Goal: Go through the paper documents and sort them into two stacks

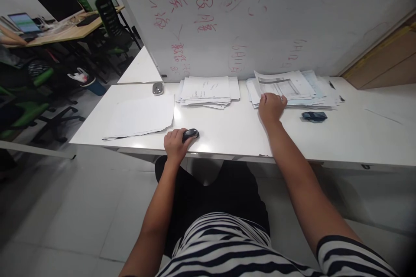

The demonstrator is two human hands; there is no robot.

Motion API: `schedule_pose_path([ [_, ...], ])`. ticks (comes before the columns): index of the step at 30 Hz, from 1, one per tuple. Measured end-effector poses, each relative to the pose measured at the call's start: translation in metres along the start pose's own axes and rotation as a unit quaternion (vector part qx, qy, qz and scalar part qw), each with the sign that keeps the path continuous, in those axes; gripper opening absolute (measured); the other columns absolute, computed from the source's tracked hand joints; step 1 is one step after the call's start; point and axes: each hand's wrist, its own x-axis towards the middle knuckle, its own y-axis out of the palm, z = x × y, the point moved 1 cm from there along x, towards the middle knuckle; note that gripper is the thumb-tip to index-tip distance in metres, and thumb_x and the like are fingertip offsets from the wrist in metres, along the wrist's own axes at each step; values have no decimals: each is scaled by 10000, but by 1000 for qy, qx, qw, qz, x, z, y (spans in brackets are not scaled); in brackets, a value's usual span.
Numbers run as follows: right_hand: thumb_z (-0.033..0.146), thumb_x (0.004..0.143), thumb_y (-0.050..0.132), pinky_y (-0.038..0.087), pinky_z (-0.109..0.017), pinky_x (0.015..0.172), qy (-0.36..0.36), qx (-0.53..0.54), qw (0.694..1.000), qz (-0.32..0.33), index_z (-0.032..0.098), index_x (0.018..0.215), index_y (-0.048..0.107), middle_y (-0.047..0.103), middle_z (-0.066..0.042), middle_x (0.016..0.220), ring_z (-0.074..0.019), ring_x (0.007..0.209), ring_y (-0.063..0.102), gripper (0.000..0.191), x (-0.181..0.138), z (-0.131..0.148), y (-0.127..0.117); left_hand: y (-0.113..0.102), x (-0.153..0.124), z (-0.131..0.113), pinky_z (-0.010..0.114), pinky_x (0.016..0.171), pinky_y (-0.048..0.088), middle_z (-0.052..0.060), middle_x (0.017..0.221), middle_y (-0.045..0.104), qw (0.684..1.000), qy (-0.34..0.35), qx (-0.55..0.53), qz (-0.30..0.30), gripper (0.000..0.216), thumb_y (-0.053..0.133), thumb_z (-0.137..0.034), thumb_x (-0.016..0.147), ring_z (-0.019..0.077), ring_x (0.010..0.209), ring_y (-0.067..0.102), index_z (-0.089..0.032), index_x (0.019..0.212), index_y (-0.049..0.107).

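Note:
Near the front edge of the white desk (pixel 227 136), my left hand (pixel 174 145) is closed around a small black object that looks like a stapler (pixel 191 134). Farther right, my right hand (pixel 272 107) pinches the near edge of a printed sheet (pixel 281 84) with a table on it. That sheet's left corner is lifted off the right paper stack (pixel 320 99) beneath. My right fingertips are partly hidden. Between the hands and farther back lies another paper stack (pixel 205 88), its sheets unevenly layered.
A flat pile of blank-looking paper (pixel 141 114) covers the desk's left part, with a small grey device (pixel 158 89) behind it. A dark crumpled item (pixel 314 116) lies to the right. The whiteboard (pixel 221 21) borders the back; a cardboard box (pixel 386 58) stands at right.

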Motion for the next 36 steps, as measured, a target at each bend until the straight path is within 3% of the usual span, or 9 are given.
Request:
schedule_pose_path([
  [7,277,900,369,281,-466,1012,-59,32,997,-38,164,950,636,688,-112,967,-254,952,584,294,1,0,-1,1,5,-9,350,708,325,89,859,627,997,-57,11,49,405,545,-578,816,257,842,537,-222,993,625],
  [11,260,906,347,311,-443,998,-136,61,988,-38,171,972,612,677,-115,1065,-252,1054,573,287,-11,30,-32,-1,9,-12,398,779,347,107,881,625,993,-105,16,48,387,556,-550,819,281,884,539,-210,991,623],
  [15,243,899,404,362,-430,969,-241,78,966,47,180,942,616,657,-120,1155,-262,1071,581,226,-73,79,-78,-22,12,-24,533,985,249,147,1104,615,997,-54,27,47,422,587,-495,818,331,1087,495,-204,1123,584],
  [18,216,872,466,425,-436,917,-270,144,949,80,204,887,620,618,-126,1241,-281,1112,577,156,-141,111,-103,-54,5,-42,519,1011,248,159,1234,572,999,-10,-15,51,442,574,-479,832,335,1203,440,-202,1177,572],
  [21,181,849,508,425,-459,960,-278,220,927,125,234,896,629,593,-101,1285,-277,1208,527,140,-201,129,-117,-81,-18,-56,370,819,396,94,886,670,986,-31,-118,117,338,454,-470,901,231,885,590,-201,893,657],
  [23,167,838,528,416,-474,988,-271,259,916,139,247,907,636,606,-85,1272,-272,1223,520,151,-226,134,-121,-89,-39,-58,316,661,396,44,678,636,960,-117,-174,186,436,375,-498,923,188,674,575,-215,713,631],
  [26,164,831,550,405,-496,1011,-271,287,908,143,271,934,644,631,-61,1240,-268,1211,536,176,-245,133,-123,-81,-66,-53,303,632,408,33,719,671,889,-245,-287,260,481,349,-560,910,188,671,599,-227,733,648],
  [32,161,850,568,351,-527,1066,-337,286,878,181,316,1058,632,664,-21,1189,-247,1186,562,268,-256,127,-127,-55,-73,-61,325,801,472,64,942,702,667,-353,-606,252,492,463,-582,858,194,861,629,-168,1046,651],
  [36,172,835,606,308,-573,1089,-339,294,875,182,337,1124,606,663,-14,1187,-256,1184,561,332,-263,107,-129,-54,-70,-67,298,720,470,54,858,693,665,-365,-597,261,471,553,-575,806,182,781,612,-135,933,665],
])
